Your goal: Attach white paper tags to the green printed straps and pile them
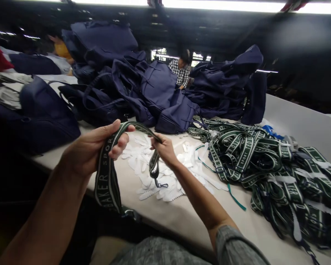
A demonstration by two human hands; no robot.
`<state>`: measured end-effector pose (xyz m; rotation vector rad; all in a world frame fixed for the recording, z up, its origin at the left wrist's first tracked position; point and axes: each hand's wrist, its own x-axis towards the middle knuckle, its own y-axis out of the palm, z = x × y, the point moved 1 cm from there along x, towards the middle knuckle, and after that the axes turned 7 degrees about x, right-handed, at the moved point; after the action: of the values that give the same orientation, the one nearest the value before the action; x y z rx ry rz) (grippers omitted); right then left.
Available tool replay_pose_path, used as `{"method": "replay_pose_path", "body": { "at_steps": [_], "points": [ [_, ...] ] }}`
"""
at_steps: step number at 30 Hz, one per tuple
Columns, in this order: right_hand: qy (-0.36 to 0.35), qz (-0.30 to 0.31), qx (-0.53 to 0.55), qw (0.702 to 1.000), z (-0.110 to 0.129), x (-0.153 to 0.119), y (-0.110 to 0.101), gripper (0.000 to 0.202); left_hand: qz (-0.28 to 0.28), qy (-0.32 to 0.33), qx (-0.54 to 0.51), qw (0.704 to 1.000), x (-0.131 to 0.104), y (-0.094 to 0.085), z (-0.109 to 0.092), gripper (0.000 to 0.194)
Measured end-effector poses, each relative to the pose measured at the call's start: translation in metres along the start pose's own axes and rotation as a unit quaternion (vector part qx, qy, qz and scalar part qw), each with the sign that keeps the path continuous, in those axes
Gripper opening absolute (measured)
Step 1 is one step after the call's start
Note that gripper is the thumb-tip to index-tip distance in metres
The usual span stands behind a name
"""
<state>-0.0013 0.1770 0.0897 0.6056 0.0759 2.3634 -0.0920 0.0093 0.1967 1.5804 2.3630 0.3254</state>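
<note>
Now, with your left hand (93, 147) gripping the green lettered webbing strap (107, 175) at nine o'clock and your right hand (165, 149) pinching it near centre, best draw the span flat, minding that the snap hook (160, 185) at six o'clock doesn't snag the white pieces (175, 184).

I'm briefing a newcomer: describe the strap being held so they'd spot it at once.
Find the navy bags heaped on the pale table, then look nearer, to the left hand and right hand. Both hold a dark green strap with white lettering; unlike the similar straps piled at the right, it is held up, a hook clip dangling below the right hand.
</note>
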Motion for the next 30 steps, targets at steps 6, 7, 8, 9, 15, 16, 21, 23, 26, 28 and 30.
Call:
{"method": "replay_pose_path", "body": {
  "at_steps": [6, 7, 8, 9, 15, 16, 21, 23, 26, 28, 30],
  "points": [
    [-0.109, -0.136, -0.135, 0.975, 0.044, 0.058, -0.092, 0.023, 0.036, -0.001, 0.035, 0.999, -0.006, -0.039, 0.028, 0.016],
    [-0.124, -0.149, -0.162, 0.968, 0.051, 0.066, -0.105, 0.023, 0.045, -0.004, 0.041, 0.998, -0.003, -0.041, 0.035, 0.018],
    [-0.138, -0.161, -0.185, 0.96, 0.057, 0.072, -0.117, 0.024, 0.053, -0.008, 0.047, 0.997, -0.001, -0.042, 0.04, 0.023],
    [-0.151, -0.173, -0.204, 0.952, 0.061, 0.078, -0.127, 0.025, 0.063, -0.014, 0.054, 0.996, 0.001, -0.043, 0.045, 0.027],
    [-0.189, -0.241, -0.259, 0.916, 0.081, 0.087, -0.178, 0.029, 0.142, -0.051, 0.153, 0.977, 0.007, -0.054, 0.057, 0.031],
    [-0.189, -0.25, -0.265, 0.912, 0.083, 0.086, -0.185, 0.03, 0.149, -0.05, 0.161, 0.974, 0.007, -0.056, 0.058, 0.031],
    [-0.176, -0.277, -0.273, 0.904, 0.09, 0.078, -0.2, 0.029, 0.192, -0.034, 0.198, 0.961, 0.008, -0.061, 0.06, 0.032],
    [-0.165, -0.284, -0.26, 0.908, 0.09, 0.077, -0.2, 0.03, 0.206, -0.027, 0.212, 0.955, 0.008, -0.061, 0.062, 0.037],
    [-0.149, -0.291, -0.23, 0.917, 0.089, 0.077, -0.196, 0.032, 0.214, -0.014, 0.226, 0.95, 0.007, -0.06, 0.062, 0.046],
    [-0.144, -0.293, -0.208, 0.922, 0.089, 0.077, -0.192, 0.03, 0.217, -0.01, 0.229, 0.949, 0.006, -0.06, 0.062, 0.05],
    [-0.139, -0.295, -0.186, 0.927, 0.089, 0.078, -0.188, 0.027, 0.221, -0.007, 0.224, 0.949, 0.004, -0.062, 0.062, 0.055]
  ]
}}
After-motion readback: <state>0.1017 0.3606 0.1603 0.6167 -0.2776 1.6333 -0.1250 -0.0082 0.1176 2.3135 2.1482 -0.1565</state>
